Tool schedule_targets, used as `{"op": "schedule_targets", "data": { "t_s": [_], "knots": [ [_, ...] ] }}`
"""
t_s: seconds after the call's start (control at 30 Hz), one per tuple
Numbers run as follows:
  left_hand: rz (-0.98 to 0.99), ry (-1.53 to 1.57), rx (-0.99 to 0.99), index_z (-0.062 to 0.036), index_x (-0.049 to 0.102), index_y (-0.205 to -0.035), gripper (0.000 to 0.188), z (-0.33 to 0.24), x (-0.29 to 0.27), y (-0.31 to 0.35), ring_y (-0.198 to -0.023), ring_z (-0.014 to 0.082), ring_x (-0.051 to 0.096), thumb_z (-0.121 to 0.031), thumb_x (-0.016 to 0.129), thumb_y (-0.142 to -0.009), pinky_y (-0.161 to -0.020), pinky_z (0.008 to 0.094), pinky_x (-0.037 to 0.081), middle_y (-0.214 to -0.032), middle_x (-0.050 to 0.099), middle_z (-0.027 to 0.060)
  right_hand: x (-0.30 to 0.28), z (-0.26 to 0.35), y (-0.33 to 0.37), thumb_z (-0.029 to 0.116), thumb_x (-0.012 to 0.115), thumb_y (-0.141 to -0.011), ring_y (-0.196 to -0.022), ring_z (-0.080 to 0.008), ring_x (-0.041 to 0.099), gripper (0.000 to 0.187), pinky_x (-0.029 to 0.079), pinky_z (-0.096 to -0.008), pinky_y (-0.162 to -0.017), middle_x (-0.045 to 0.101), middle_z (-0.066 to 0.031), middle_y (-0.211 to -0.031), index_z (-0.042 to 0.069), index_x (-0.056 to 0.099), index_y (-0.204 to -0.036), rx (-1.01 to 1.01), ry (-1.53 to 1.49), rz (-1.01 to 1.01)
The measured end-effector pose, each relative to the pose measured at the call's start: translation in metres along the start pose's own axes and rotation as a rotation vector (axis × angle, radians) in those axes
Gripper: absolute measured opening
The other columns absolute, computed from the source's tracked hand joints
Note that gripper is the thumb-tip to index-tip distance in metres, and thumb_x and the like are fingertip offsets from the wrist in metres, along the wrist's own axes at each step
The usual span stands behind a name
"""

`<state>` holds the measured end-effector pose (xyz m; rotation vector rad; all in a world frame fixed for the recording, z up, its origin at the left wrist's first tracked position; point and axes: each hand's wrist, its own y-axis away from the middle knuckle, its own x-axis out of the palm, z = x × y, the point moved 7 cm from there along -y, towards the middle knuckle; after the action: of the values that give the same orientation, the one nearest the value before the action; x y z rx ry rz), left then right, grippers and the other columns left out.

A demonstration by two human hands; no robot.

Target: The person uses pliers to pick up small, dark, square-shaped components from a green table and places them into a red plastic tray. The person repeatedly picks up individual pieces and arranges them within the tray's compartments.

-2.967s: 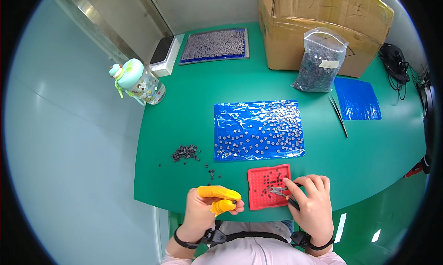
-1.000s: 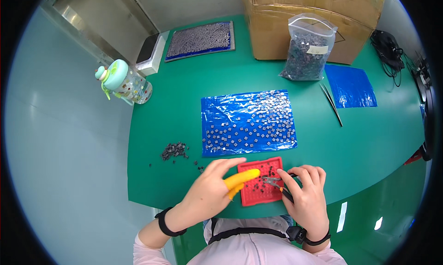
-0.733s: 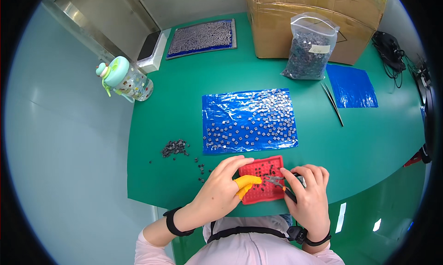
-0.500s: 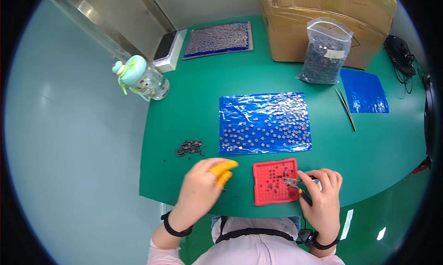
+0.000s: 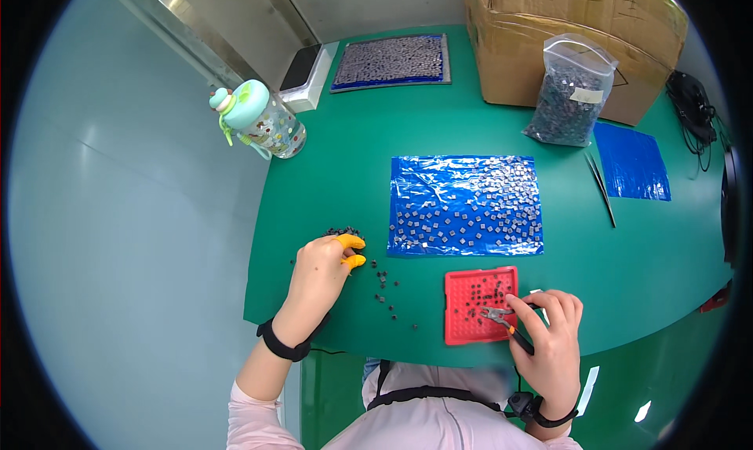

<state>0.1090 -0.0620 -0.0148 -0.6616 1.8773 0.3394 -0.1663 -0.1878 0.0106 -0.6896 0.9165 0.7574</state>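
Observation:
My left hand point(image 5: 320, 268), with yellow finger cots on two fingers, reaches over a pile of small dark parts point(image 5: 343, 232) and partly covers it. Its two covered fingertips are apart, and nothing shows clearly held between them. My right hand point(image 5: 551, 342) grips a pair of small pliers point(image 5: 518, 334) with dark and orange handles. Their metal jaws lie over the red tray point(image 5: 480, 335), whose dimpled floor carries many small black pieces. A few loose dark pieces point(image 5: 380, 298) are scattered on the table between the pile and the tray.
Beyond the tray lies a blue sheet point(image 5: 408, 185) dotted with small grey squares. Tweezers point(image 5: 601, 190) and another blue sheet point(image 5: 634, 161) are at right. Behind stand a bag of parts point(image 5: 571, 97), a cardboard box point(image 5: 502, 66) and a filled panel point(image 5: 392, 60). A bottle point(image 5: 271, 125) stands at left.
My left hand has moved left and away from me, from beside the tray to the dark pile. Loose pieces now show where it was. My right hand stays over the tray with the pliers.

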Motion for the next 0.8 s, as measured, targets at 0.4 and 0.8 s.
{"op": "schedule_targets", "data": {
  "t_s": [0.4, 0.8],
  "knots": [
    [0.069, 0.869, -0.139, 0.0041, 0.071, -0.093, 0.016, -0.046, -0.012, 0.038, -0.075, 0.0126, 0.069, -0.001, 0.075, -0.079, -0.067, 0.0253, 0.056, -0.087, 0.073, 0.0082, -0.012, 0.007, -0.002, 0.006, 0.073, -0.062, -0.100, -0.0270, 0.052, 0.053, 0.036, -0.0446, -0.088, 0.056, -0.0056, -0.104, 0.013, 0.066, -0.114, -0.048, -0.153, -0.065],
    [-0.040, 1.054, 0.155, 0.0077, 0.065, -0.108, 0.033, -0.115, -0.032, 0.078, -0.079, 0.0173, 0.072, 0.014, 0.065, -0.075, -0.068, 0.0248, 0.056, -0.093, 0.073, 0.0101, -0.037, 0.037, -0.006, 0.003, 0.068, -0.047, -0.084, -0.0222, 0.054, 0.054, 0.039, -0.0389, -0.077, 0.060, -0.0009, -0.091, 0.013, 0.072, -0.099, -0.151, -0.324, -0.214]
  ]
}}
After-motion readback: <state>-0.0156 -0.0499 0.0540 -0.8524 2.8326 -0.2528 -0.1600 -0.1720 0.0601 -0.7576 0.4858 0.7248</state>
